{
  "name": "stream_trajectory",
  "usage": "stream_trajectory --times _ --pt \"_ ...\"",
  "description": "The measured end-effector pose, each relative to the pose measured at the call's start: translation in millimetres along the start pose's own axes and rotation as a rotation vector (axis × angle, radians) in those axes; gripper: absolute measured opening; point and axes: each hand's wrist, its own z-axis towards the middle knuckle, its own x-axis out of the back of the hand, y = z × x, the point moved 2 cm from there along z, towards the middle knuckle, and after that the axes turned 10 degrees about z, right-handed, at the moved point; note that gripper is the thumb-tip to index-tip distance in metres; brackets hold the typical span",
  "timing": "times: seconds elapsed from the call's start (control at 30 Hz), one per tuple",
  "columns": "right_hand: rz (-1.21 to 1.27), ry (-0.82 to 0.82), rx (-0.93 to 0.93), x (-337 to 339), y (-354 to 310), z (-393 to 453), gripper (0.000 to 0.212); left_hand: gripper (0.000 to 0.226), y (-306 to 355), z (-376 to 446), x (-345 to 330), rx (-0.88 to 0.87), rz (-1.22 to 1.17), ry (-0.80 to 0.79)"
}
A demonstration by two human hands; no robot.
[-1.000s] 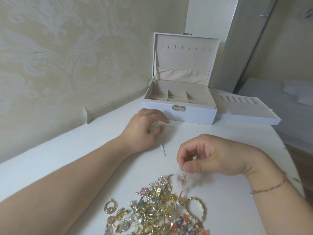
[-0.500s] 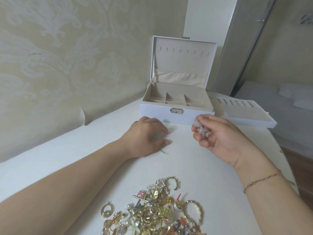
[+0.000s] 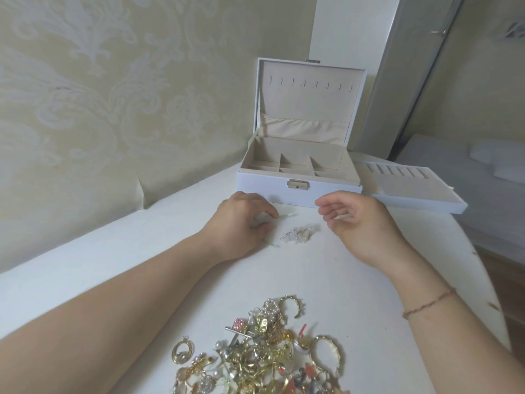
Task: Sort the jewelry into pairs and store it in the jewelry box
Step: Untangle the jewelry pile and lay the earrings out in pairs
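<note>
The left hand (image 3: 238,223) rests on the white table (image 3: 85,280), fingers curled over pale green earrings (image 3: 287,216) whose thin stems poke out on each side. Just to its right lies a cluster of pale pink beaded earrings (image 3: 302,234). The right hand (image 3: 358,220) hovers beside them, loosely spread and holding nothing. Behind both hands stands the white jewelry box (image 3: 298,191), lid up, beige lining, divided compartments. Nearest the viewer sits a tangled pile of gold and pearl jewelry (image 3: 264,354).
</note>
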Motion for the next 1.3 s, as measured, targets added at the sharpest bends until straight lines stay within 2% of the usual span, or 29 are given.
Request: stream_trajectory --times 0.07,0.13,0.2,0.27,0.33,0.47,0.53,0.6,0.7,0.8,0.97,1.03,1.1,1.17,1.23,1.3 --pt "-0.103 -0.058 0.041 -4 -1 -1 0.039 0.024 -3 0 4 0.068 0.035 0.016" --pt "-0.179 -0.190 0.079 -16 -2 -3 0.031 0.028 -2 -1 10 0.129 0.044 -0.005" --pt "-0.240 -0.284 0.105 -27 1 -3 0.029 0.048 1 -3 15 0.143 0.075 -0.103" --pt "-0.266 -0.292 0.108 -28 4 0 0.026 0.068 3 -6 18 0.096 0.146 -0.210" --pt "-0.296 -0.232 0.102 -21 7 3 0.023 0.074 3 -8 20 0.061 0.137 -0.266" --pt "-0.288 -0.148 0.026 -8 8 2 0.029 0.071 -4 -8 22 0.035 0.064 -0.230" --pt "-0.232 -0.179 0.016 -9 6 0 0.034 0.071 -4 -8 23 0.042 0.123 -0.198" --pt "-0.240 -0.186 0.059 -14 7 1 0.027 0.068 -5 -9 24 0.086 0.221 -0.138" --pt "-0.322 -0.188 0.137 -31 11 3 0.018 0.041 -9 -8 27 0.236 0.293 -0.047" --pt "-0.330 -0.211 0.213 -47 13 4 0.016 0.030 -14 -6 28 0.289 0.314 -0.020" --pt "-0.352 -0.168 0.211 -35 -2 1 0.022 0.033 -13 -6 26 0.203 0.203 0.068" --pt "-0.330 -0.152 0.153 -17 -24 -10 0.014 0.037 -6 -5 26 0.103 0.192 0.079" --pt "-0.332 -0.251 0.024 -1 -51 -24 0.007 0.040 0 -5 25 0.002 0.213 0.061" --pt "-0.509 -0.489 -0.097 4 -73 -43 0.007 0.040 4 -5 25 -0.058 0.207 0.070" --pt "-0.660 -0.638 -0.128 2 -84 -66 0.019 0.035 6 -6 26 -0.104 0.183 0.121" --pt "-0.774 -0.672 -0.095 -2 -83 -89 0.029 0.031 10 -7 29 -0.147 0.153 0.183"
